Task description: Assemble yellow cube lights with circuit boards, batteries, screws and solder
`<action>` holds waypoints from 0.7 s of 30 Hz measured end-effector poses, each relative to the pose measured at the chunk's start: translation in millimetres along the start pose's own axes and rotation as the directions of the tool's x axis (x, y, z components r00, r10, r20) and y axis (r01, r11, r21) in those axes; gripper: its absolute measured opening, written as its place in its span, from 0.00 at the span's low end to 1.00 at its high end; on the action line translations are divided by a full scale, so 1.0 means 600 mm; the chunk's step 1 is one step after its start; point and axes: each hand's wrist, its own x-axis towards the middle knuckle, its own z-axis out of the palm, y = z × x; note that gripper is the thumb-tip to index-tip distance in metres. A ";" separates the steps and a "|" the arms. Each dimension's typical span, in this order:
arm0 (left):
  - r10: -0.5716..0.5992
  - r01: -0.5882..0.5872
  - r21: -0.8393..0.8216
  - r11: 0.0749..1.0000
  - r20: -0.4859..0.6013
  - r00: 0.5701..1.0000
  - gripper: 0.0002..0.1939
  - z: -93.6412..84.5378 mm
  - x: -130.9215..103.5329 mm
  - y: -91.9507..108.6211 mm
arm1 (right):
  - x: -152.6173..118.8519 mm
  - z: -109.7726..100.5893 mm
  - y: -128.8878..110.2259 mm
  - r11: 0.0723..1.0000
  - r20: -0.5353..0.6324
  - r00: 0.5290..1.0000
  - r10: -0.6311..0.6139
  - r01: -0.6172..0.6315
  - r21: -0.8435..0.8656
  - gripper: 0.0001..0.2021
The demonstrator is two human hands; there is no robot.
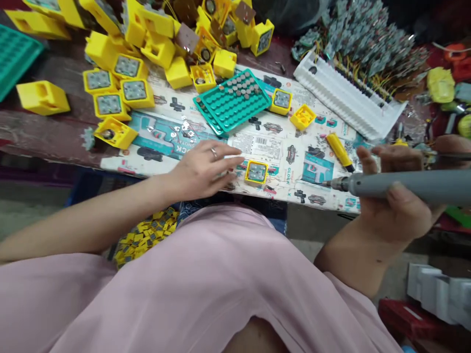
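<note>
My left hand (206,169), with a ring on one finger, rests at the front edge of the printed sheet (239,142), fingers apart and holding nothing. Just right of its fingertips sits a small yellow box (256,172) with a grey part inside. My right hand (401,206) is wrapped round a grey electric screwdriver (412,186), whose tip points left over the sheet. A yellow-handled tool (339,151) lies just beyond that tip. Two more small yellow boxes, one with a grey insert (281,101) and one turned otherwise (303,116), stand farther back.
A green tray (235,105) holds round metal pieces at the centre back. Many yellow housings (158,49) are heaped at the back left. A white foam rack (349,98) with wired parts stands at the back right. Below the table edge is a pile of yellow pieces (147,238).
</note>
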 end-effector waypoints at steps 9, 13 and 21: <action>-0.144 0.143 -0.043 0.989 -0.014 0.990 0.23 0.075 0.045 0.061 | -0.002 0.080 0.041 0.942 0.287 0.951 -0.118 0.016 0.335 0.11; -0.121 0.117 -0.059 0.991 -0.072 0.990 0.19 0.084 0.044 0.063 | -0.018 0.149 0.021 0.946 0.187 0.976 -0.108 0.043 0.321 0.10; -0.153 0.147 -0.072 0.986 -0.092 0.984 0.22 0.090 0.048 0.065 | -0.043 0.206 0.047 0.999 0.260 0.965 -0.026 0.034 -0.025 0.24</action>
